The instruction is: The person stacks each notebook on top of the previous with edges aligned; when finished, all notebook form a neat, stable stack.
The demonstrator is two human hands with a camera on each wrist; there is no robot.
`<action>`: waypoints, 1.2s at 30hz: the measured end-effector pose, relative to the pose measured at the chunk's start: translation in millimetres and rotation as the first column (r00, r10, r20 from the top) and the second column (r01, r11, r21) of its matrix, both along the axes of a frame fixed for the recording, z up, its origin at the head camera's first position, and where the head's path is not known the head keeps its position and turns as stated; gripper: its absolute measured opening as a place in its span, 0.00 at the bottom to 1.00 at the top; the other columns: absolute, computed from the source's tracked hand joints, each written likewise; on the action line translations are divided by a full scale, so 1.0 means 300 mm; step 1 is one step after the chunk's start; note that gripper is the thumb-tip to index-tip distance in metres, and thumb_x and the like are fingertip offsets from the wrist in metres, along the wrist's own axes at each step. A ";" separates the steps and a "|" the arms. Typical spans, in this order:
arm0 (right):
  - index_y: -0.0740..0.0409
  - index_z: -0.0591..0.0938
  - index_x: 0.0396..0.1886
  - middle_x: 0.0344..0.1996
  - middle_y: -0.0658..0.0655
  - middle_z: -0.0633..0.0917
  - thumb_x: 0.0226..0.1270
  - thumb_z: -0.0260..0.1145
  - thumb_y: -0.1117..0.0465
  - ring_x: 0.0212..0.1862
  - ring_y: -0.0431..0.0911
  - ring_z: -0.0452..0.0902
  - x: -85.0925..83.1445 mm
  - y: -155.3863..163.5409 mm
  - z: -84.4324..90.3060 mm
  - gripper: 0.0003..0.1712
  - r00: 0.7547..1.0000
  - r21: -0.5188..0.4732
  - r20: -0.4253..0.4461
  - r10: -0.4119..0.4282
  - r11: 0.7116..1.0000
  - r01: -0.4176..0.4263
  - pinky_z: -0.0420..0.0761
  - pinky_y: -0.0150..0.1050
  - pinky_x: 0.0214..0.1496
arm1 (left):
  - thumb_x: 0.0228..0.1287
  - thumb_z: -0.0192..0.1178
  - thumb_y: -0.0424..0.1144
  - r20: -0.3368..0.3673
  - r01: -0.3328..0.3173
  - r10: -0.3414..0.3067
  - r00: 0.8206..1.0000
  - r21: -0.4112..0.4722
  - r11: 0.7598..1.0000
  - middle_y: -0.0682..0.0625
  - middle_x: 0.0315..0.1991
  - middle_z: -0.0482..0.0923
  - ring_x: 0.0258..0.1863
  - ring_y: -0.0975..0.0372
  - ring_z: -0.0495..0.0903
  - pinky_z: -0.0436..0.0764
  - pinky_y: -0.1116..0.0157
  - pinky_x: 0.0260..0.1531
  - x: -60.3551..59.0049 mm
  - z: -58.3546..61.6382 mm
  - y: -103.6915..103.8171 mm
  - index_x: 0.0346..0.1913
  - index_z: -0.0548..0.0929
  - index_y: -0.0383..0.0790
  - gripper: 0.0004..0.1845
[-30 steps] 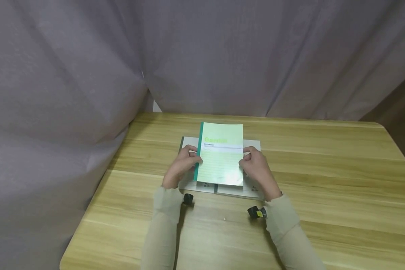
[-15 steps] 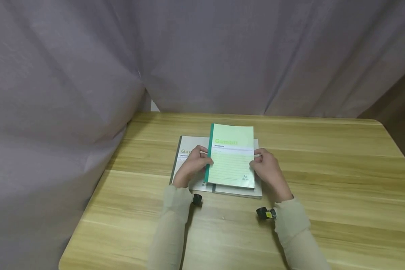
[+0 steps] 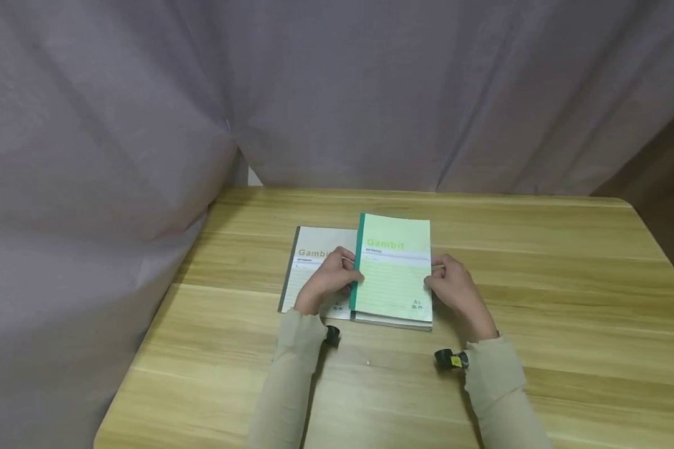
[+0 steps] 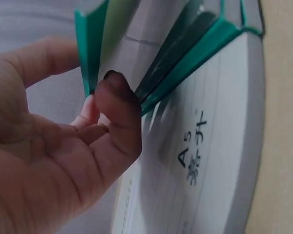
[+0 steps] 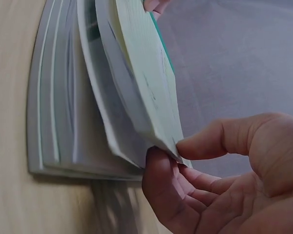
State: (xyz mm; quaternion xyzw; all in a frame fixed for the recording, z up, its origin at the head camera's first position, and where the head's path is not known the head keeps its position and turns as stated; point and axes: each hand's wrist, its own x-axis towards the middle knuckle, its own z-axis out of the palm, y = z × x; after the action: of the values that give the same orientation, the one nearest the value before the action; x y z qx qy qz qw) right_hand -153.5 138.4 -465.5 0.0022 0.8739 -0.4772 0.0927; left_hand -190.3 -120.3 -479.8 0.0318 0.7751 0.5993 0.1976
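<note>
The left hand (image 3: 327,284) pinches the spine edge of a green notebook (image 3: 395,269), thumb on top and fingers tucked beneath; the left wrist view shows the thumb (image 4: 118,105) pressed against the dark green spine. The right hand (image 3: 456,290) holds the opposite, open edge of the same notebook, thumb above and curled fingers (image 5: 161,187) under the cover and pages. Both grips are closed on the green notebook, one at each long side.

The green notebook has a pale green lined cover with the word "Gambit" printed near the top and a dark green spine strip on its left. In the wrist views its held edges are lifted a little, so the pages fan apart above the books underneath. It sits over the right-hand part of a small stack near the middle of the desk (image 3: 539,299).

A grey notebook (image 3: 314,262), also marked "Gambit", lies flat just to the left, partly covered by the left hand and touching the green one.

Both forearms wear beige sleeves (image 3: 292,374) with small black cameras (image 3: 449,359) at the wrists. Grey curtain (image 3: 146,112) hangs behind and to the left of the wooden desk.
</note>
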 end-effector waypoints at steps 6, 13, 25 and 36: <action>0.79 0.67 0.63 0.35 0.65 0.83 0.63 0.58 0.70 0.32 0.52 0.77 0.009 0.008 -0.022 0.29 1.000 0.007 0.008 0.007 1.000 -0.007 0.75 0.38 0.29 | 0.59 0.64 0.26 -0.012 0.029 -0.029 1.000 -0.062 0.998 0.45 0.35 0.74 0.27 0.60 0.72 0.74 0.68 0.25 0.006 -0.008 0.002 0.50 0.68 0.30 0.19; 0.81 0.66 0.63 0.37 0.68 0.83 0.63 0.59 0.70 0.34 0.52 0.80 0.013 0.027 -0.031 0.30 0.998 0.008 0.044 0.040 0.999 -0.040 0.80 0.41 0.32 | 0.58 0.67 0.27 -0.034 0.042 -0.047 0.998 -0.150 0.988 0.45 0.35 0.75 0.31 0.59 0.72 0.74 0.67 0.31 0.019 -0.005 0.012 0.49 0.70 0.31 0.19; 0.82 0.63 0.65 0.34 0.64 0.82 0.62 0.60 0.72 0.32 0.49 0.78 0.025 0.063 -0.040 0.32 0.995 -0.060 0.093 0.037 0.998 -0.032 0.84 0.42 0.30 | 0.57 0.69 0.28 -0.097 0.083 -0.118 0.988 -0.309 0.947 0.48 0.31 0.73 0.28 0.60 0.71 0.72 0.69 0.27 0.026 0.008 0.045 0.44 0.73 0.30 0.17; 0.83 0.65 0.61 0.33 0.65 0.82 0.61 0.60 0.71 0.27 0.49 0.81 0.039 0.072 -0.049 0.31 0.995 -0.046 0.098 0.028 0.999 -0.024 0.85 0.42 0.30 | 0.58 0.68 0.28 -0.087 0.069 -0.105 0.991 -0.350 0.934 0.48 0.28 0.72 0.26 0.61 0.70 0.71 0.68 0.25 0.033 0.005 0.062 0.43 0.74 0.31 0.15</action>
State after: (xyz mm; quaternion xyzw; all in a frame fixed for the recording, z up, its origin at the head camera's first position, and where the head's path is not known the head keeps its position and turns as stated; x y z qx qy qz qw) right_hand -141.8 160.0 -480.2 0.0123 0.8574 -0.4946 0.1418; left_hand -180.4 -101.6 -478.2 0.0620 0.8754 0.4420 0.1858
